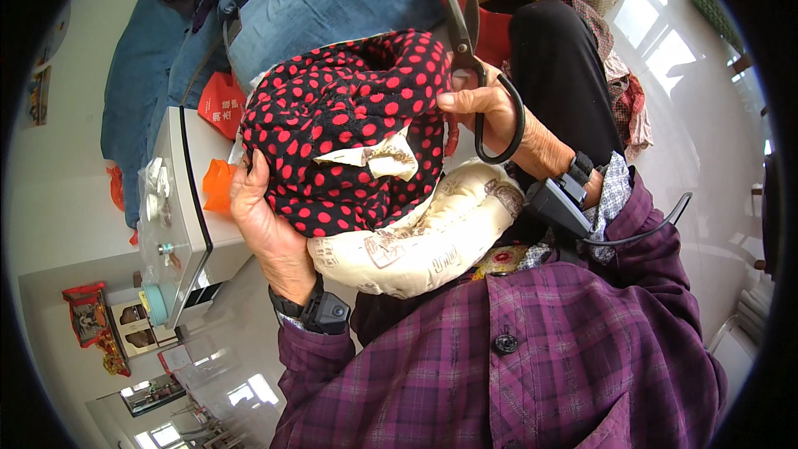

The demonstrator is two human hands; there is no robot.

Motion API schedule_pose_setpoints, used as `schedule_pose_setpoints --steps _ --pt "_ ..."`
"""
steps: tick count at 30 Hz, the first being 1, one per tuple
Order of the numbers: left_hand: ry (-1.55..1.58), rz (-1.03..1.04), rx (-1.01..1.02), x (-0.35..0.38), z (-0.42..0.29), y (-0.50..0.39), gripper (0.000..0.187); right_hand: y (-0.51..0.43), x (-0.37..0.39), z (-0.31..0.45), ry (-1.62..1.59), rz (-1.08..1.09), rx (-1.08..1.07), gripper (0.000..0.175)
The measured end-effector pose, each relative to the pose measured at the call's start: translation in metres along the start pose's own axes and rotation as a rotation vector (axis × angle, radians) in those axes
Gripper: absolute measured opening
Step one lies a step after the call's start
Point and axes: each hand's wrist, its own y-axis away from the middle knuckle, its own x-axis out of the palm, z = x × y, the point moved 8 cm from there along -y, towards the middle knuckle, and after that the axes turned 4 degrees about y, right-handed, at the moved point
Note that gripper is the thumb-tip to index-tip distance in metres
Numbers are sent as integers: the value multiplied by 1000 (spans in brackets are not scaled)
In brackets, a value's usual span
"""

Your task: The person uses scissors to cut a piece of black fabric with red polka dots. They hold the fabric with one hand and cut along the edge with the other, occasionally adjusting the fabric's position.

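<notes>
Both hands hold a padded bundle of black fabric with red polka dots [349, 118] above my lap. My left hand [268, 224] grips its left edge, thumb on top. At the upper right edge, my right hand [492, 106] pinches the dotted fabric between thumb and fingers, and large black-handled scissors [464, 43] hang on that same hand with blades parted and pointing away from me. A cream scrap of printed cloth [393, 156] sticks up from the dotted fabric. Below it bulges a stuffed cream printed cloth roll [411, 255], touching the bundle. Some fingers of each hand are hidden.
A red paper bag [499, 31] stands beyond the scissors. Blue denim-like cloth [336, 0] spreads ahead. At the left are a white cabinet [199, 199], an orange item [218, 184] and a red bag [221, 103]. Patterned cloths [623, 100] lie beside my knee.
</notes>
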Motion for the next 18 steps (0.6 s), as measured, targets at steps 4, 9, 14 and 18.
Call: schedule_pose_setpoints --steps 4,9,14,18 --pt "-3 6 22 7 0 3 29 0 6 4 -1 139 14 23" --pt "59 -50 -38 1 3 1 28 2 -1 0 -27 106 29 14" --pt "-70 -93 25 -8 -3 3 28 1 -2 -8 -164 132 97 11" --pt "-48 -52 36 -8 -6 -1 27 0 -9 -13 -289 66 88 15"
